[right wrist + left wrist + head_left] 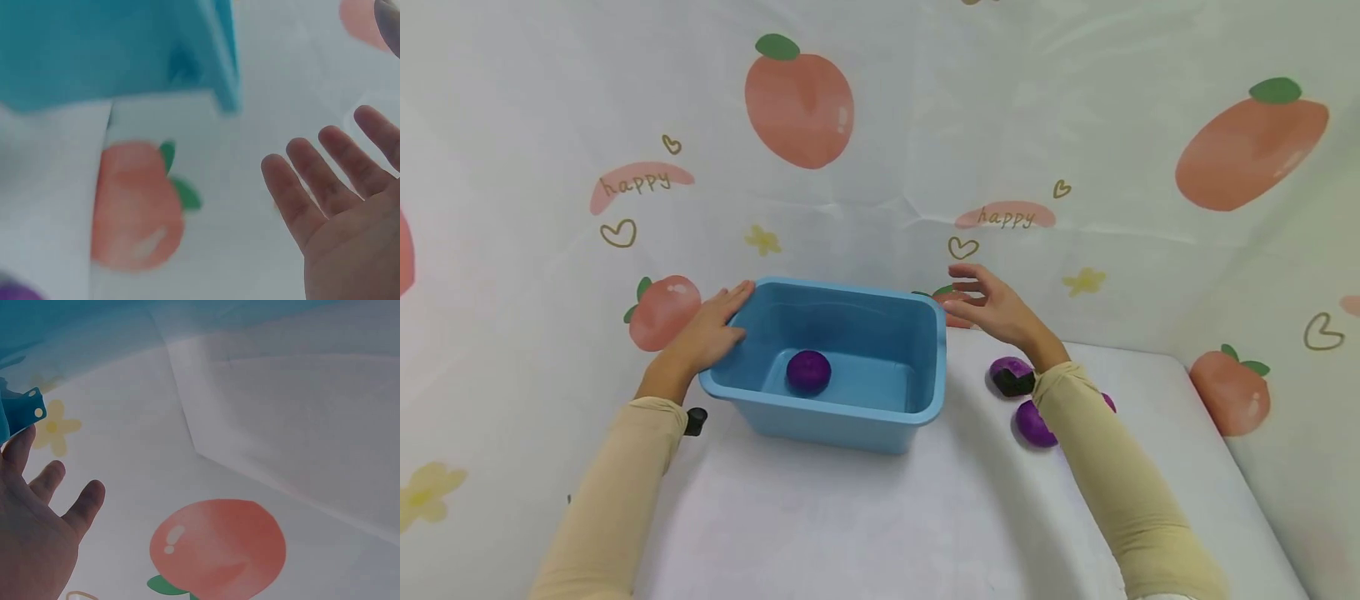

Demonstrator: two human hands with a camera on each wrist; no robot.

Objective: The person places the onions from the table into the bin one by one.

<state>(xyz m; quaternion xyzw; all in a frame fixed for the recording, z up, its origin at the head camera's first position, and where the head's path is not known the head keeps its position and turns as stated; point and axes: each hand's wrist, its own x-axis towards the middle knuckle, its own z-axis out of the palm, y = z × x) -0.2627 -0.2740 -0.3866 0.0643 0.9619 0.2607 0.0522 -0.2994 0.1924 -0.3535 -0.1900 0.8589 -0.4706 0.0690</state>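
A blue plastic bin [835, 429] with a wide rim stands in front of me, and one round purple object [808, 372] lies on its floor. My left hand [706, 332] grips the rim at the back left corner, thumb over the inside and fingers at the outside. In the left wrist view, the outer fingers [86, 509] stretch out straight beside the bin's edge. Beyond the right rim is my right hand [992, 312], fingers spread and slightly bent, holding nothing. The right wrist view shows that hand [353, 212] apart from the bin.
Several purple round objects [1034, 423] lie on the white table right of the bin, partly hidden by my right forearm. One has a dark patch. A small black item [696, 422] shows beside the left sleeve. A printed cloth [880, 125] hangs behind.
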